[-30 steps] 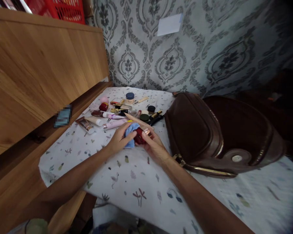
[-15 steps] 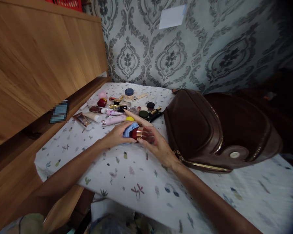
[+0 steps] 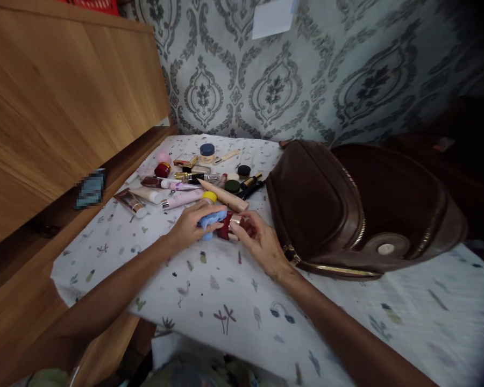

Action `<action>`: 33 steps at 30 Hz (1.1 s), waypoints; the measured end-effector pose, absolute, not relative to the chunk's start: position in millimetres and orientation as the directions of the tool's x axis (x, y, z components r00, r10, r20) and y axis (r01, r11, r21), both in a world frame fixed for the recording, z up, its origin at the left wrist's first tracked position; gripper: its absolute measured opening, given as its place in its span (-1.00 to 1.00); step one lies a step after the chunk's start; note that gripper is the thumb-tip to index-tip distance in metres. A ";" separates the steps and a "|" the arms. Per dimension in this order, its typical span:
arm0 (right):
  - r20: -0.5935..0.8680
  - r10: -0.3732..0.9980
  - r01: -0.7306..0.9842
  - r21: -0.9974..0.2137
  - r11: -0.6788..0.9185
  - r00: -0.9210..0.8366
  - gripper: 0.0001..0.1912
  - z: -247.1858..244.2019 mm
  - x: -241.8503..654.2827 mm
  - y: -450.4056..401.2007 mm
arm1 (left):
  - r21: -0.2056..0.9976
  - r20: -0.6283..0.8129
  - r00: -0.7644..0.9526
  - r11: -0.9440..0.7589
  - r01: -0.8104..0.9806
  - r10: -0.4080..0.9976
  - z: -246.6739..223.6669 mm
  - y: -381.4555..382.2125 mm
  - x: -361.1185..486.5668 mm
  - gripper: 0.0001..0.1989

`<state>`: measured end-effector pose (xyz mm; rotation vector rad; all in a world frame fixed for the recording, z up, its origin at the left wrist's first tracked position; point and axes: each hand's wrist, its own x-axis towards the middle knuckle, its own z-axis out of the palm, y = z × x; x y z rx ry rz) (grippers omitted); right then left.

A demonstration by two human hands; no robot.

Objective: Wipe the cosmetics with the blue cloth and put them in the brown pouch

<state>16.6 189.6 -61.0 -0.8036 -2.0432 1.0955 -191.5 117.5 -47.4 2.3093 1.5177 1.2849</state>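
A small red jar (image 3: 225, 227) with a shiny gold-pink lid is held above the patterned white cloth. My right hand (image 3: 262, 242) has its fingers closed round the lid end. In my left hand (image 3: 189, 226) a crumpled light blue cloth (image 3: 212, 219) is pinched, pressed against the jar's left side. Just beyond the hands lie a beige pointed tube (image 3: 226, 195), a yellow-lidded jar (image 3: 209, 197) and a pale pink tube (image 3: 183, 199).
Several cosmetics, including a blue-lidded jar (image 3: 207, 152) and a brown tube (image 3: 129, 202), are spread behind. A large brown leather bag (image 3: 314, 199) stands at the right. A wooden cabinet (image 3: 72, 80) borders the left, with a blurred blue item (image 3: 91, 189) beside it.
My left hand has shifted from cupping the jar's end to pinching the blue cloth at its side. My right fingers have closed further round the lid. The view has shifted slightly.
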 end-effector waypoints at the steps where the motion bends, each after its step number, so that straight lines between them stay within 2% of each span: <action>1: 0.264 0.771 0.224 -0.858 0.461 -0.579 -0.57 -60.2 17.9 189.0 | 0.497 0.584 0.162 -0.508 0.703 0.796 -47.5 117.8 -191.4 -0.57; 5: 0.261 0.764 0.203 -0.868 0.454 -0.590 -0.56 -62.5 23.3 191.3 | 0.498 0.547 0.206 -0.513 0.699 0.811 -52.3 119.7 -191.1 -0.39; 10: 0.275 0.688 0.027 -0.919 0.394 -0.672 -0.30 -71.3 27.1 197.3 | 0.494 0.528 0.204 -0.493 0.717 0.825 -53.9 120.1 -190.0 -0.42; 14: 0.296 0.683 0.004 -0.916 0.402 -0.668 -0.41 -75.6 27.4 198.6 | 0.470 0.527 0.211 -0.489 0.735 0.823 -50.8 117.1 -189.6 -0.45; 17: 0.283 0.703 0.053 -0.908 0.415 -0.652 -0.50 -74.6 27.1 198.0 | 0.429 0.536 0.216 -0.483 0.763 0.816 -50.7 115.5 -189.2 -0.52; 20: 0.270 0.718 0.096 -0.900 0.425 -0.642 -0.50 -69.3 27.1 195.6 | 0.410 0.571 0.229 -0.515 0.753 0.789 -49.7 115.4 -188.8 -0.61; 24: 0.266 0.692 0.157 -0.861 0.483 -0.671 -0.51 -59.5 28.6 190.1 | 0.486 0.585 0.222 -0.556 0.674 0.780 -43.8 116.0 -188.2 -0.69; 29: 0.214 0.689 0.233 -0.837 0.495 -0.693 -0.49 -55.7 30.6 187.2 | 0.613 0.569 0.177 -0.558 0.560 0.803 -40.9 116.5 -186.2 -0.68; 33: 0.249 0.664 0.196 -0.831 0.521 -0.705 -0.44 -59.6 32.2 191.0 | 0.626 0.549 0.133 -0.511 0.589 0.825 -43.6 116.8 -185.5 -0.68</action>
